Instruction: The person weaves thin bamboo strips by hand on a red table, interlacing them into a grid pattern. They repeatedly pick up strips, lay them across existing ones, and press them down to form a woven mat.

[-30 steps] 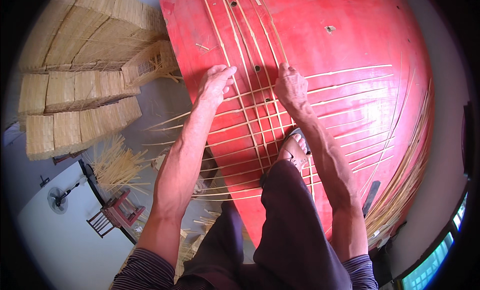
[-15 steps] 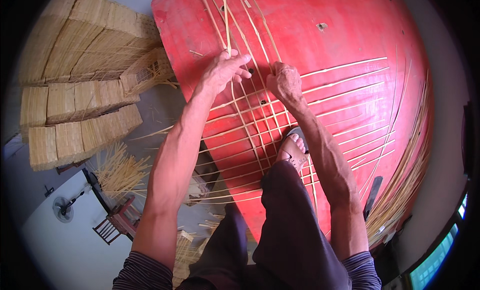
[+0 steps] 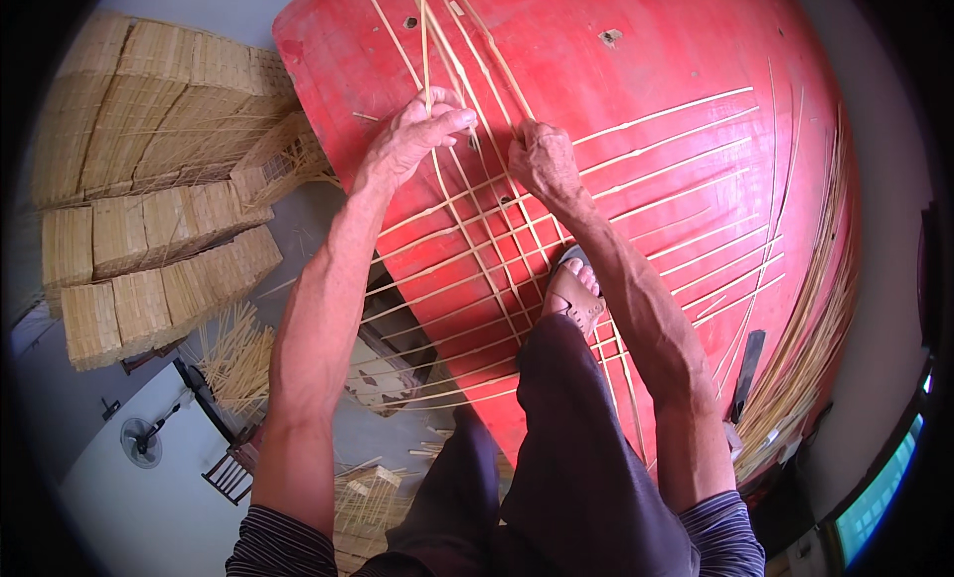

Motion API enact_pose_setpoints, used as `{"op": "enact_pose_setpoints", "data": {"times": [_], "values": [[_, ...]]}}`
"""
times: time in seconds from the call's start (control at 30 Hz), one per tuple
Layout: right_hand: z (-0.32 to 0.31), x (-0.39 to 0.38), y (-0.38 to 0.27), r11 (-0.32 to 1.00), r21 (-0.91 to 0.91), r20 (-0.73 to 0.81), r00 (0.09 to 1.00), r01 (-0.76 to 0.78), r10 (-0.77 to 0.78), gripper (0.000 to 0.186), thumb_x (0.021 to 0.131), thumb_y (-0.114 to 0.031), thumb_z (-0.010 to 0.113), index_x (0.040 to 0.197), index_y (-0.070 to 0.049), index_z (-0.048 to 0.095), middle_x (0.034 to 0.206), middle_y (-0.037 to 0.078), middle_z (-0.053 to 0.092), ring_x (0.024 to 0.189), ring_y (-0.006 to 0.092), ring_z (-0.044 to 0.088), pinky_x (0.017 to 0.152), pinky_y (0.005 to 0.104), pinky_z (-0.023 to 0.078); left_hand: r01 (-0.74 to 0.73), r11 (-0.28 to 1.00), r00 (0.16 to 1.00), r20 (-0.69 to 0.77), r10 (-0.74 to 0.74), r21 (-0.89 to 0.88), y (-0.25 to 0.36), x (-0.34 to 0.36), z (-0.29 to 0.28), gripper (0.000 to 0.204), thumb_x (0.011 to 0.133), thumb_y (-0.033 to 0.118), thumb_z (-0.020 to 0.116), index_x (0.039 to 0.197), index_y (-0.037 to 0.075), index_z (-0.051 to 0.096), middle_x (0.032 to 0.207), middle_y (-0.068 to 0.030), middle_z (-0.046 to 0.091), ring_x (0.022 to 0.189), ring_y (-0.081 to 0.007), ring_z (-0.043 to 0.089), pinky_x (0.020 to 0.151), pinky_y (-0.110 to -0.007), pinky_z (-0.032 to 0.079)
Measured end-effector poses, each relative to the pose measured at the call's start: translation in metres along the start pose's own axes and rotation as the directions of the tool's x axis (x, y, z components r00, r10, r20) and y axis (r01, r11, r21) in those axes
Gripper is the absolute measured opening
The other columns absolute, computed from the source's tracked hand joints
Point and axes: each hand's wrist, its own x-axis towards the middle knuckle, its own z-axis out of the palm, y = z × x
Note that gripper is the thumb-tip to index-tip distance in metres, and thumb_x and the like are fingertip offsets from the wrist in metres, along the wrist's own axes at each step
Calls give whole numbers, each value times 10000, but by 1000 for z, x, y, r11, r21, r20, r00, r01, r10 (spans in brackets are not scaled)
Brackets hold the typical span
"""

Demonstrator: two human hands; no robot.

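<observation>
Over the red board (image 3: 696,60), the left hand (image 3: 412,140) is curled round one upright bamboo strip (image 3: 425,40), pinching it near the far end of the open lattice (image 3: 477,249). The right hand (image 3: 542,160) sits just beside it, fingers bent and pressed down on the crossing strips; whether it actually grips one I cannot tell. The lattice lies flat on the board, mid-left of it, with long crosswise strips fanning toward the board's right edge. A sandalled foot (image 3: 574,294) pins the near rows.

Risks, as I judge them: that lifted strip is thin and springy, so a sharp bend could crack it or let it whip free of the fingers. If the foot eases off, the loose weave could slide and the spacing would go crooked. Splinters are a fair worry on bare fingertips.

A dark blade-like tool (image 3: 745,368) lies near the board's lower right edge, next to the heap of spare strips (image 3: 805,378). Stacked woven mats (image 3: 149,189) sit well off the board's left side.
</observation>
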Motion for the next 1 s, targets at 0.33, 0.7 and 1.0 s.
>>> {"op": "enact_pose_setpoints", "data": {"times": [0.33, 0.7, 1.0], "values": [[-3, 1, -7, 999, 39, 31, 1000, -3, 2, 107, 748, -40, 562, 660, 20, 550, 691, 279, 600, 708, 473, 616, 642, 539, 509, -21, 858, 979, -163, 122, 513, -8, -3, 1, 149, 932, 167, 595, 962, 46, 677, 857, -38, 677, 822, -140, 661, 687, -312, 529], [7, -5, -5, 992, 127, 59, 998, 7, -15, 161, 832, -198, 619, 777, -61, 682, 730, 202, 648, 715, 350, 666, 635, 459, 555, -166, 967, 986, -13, 167, -192, 47, 6, -4, 663, 930, 263, 639, 1481, 45, 340, 1442, -134, 500, 1152, -244, 623, 913, -368, 517], [-148, -166, 104, 912, 233, -317, 860, -337, 399, 142, 963, -170, 636, 830, -123, 620, 709, -75, 517, 571, 79, 474, 475, 244, 325, -253, 967, 955, 151, 254, -31, 59, 9, -3, 501, 981, 250, 583, 1402, 15, 449, 1275, -136, 611, 1173, -212, 605, 982, -316, 462]]}}
